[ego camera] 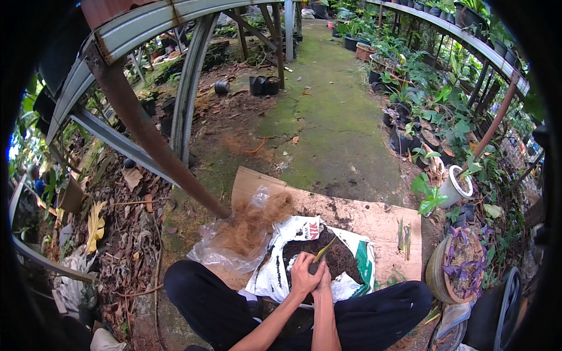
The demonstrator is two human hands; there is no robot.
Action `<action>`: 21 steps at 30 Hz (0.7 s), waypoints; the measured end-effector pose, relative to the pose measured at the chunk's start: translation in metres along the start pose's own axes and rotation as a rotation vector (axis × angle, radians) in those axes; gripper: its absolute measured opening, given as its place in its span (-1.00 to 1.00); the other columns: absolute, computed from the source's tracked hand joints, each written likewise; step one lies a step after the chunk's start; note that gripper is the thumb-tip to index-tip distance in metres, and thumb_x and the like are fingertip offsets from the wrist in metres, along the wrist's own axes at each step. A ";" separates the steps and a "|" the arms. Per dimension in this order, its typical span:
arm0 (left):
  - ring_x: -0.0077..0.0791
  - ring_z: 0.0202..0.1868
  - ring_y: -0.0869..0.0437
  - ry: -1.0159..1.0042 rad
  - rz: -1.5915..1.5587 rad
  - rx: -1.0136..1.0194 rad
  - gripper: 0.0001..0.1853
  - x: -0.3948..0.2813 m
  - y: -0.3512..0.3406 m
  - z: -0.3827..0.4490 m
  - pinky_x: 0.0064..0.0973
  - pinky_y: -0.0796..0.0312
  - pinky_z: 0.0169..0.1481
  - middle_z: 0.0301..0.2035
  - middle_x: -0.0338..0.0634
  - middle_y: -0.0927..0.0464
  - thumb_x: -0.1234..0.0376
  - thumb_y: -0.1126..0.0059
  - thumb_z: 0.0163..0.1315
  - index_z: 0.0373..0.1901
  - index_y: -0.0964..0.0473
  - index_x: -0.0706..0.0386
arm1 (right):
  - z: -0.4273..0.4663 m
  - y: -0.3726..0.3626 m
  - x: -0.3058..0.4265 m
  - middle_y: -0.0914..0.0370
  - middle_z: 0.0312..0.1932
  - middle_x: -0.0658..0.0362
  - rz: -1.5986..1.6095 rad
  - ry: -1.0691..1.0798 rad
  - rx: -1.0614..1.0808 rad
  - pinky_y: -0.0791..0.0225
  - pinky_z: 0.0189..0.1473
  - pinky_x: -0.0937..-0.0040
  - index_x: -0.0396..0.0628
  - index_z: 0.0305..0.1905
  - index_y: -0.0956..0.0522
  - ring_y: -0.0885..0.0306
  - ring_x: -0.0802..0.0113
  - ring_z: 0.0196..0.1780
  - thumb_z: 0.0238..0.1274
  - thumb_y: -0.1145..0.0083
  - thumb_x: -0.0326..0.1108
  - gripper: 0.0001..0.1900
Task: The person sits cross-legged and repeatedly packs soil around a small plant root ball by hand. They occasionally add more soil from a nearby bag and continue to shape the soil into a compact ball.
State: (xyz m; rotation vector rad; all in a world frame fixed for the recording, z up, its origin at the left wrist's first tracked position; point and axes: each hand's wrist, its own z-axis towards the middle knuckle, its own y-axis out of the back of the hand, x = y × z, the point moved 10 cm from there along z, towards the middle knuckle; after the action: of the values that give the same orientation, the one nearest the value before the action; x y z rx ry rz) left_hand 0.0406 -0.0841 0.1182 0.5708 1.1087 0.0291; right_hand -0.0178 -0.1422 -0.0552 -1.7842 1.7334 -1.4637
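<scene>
My left hand [302,273] and my right hand [323,280] are pressed together around a dark clump of soil [314,266]. A yellow-and-green leaf cutting [324,251] stands up out of the clump, tilted to the right. Below my hands lies a white and green plastic sack [364,263], its mouth wide, with dark fibrous potting soil [340,256] inside. Brown coir fibre [246,228] spills from a clear plastic bag [206,239] left of the sack. More narrow leaf cuttings [404,237] lie at the right on the cardboard sheet [351,210].
A rusty metal post [162,145] slants down at the left, near the cardboard. On the right stand a white pot [454,188] and a round pot with a purple plant [463,267]. A mossy concrete path [338,127] runs ahead between potted plants and metal racks.
</scene>
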 end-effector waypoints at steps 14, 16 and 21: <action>-0.18 -0.13 -0.71 0.295 -0.212 0.070 -0.58 0.039 -0.008 -0.007 -0.29 -0.48 0.03 -0.22 0.05 -0.65 0.14 -0.42 0.06 -0.20 -0.61 0.30 | -0.007 -0.022 0.022 -0.40 0.11 0.14 -0.099 0.189 -0.140 -0.30 0.25 0.31 0.02 0.33 -0.33 -0.40 0.32 0.17 0.43 0.35 0.39 -0.29; -0.23 -0.20 -0.74 0.545 -0.245 0.053 -0.59 0.064 -0.009 -0.022 -0.32 -0.51 -0.03 -0.32 0.04 -0.68 0.15 -0.41 0.05 -0.21 -0.61 0.30 | -0.012 -0.027 0.024 -0.37 0.19 0.11 -0.265 0.197 -0.207 -0.25 0.30 0.28 0.06 0.43 -0.25 -0.37 0.27 0.22 0.38 0.41 0.47 -0.19; -0.40 -0.38 -0.69 0.478 -0.284 -0.066 -0.70 0.084 -0.004 -0.020 -0.42 -0.50 -0.20 -0.45 -0.04 -0.66 0.27 -0.34 0.06 -0.28 -0.58 0.31 | -0.009 -0.033 0.011 -0.29 0.26 0.09 -0.344 0.070 -0.123 -0.11 0.40 0.22 0.11 0.51 -0.16 -0.28 0.21 0.32 0.30 0.48 0.55 -0.09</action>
State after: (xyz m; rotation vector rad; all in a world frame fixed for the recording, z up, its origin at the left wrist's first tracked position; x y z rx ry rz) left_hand 0.0616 -0.0536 0.0400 0.3488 1.6405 -0.0468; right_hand -0.0078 -0.1394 -0.0208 -2.2102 1.6403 -1.5927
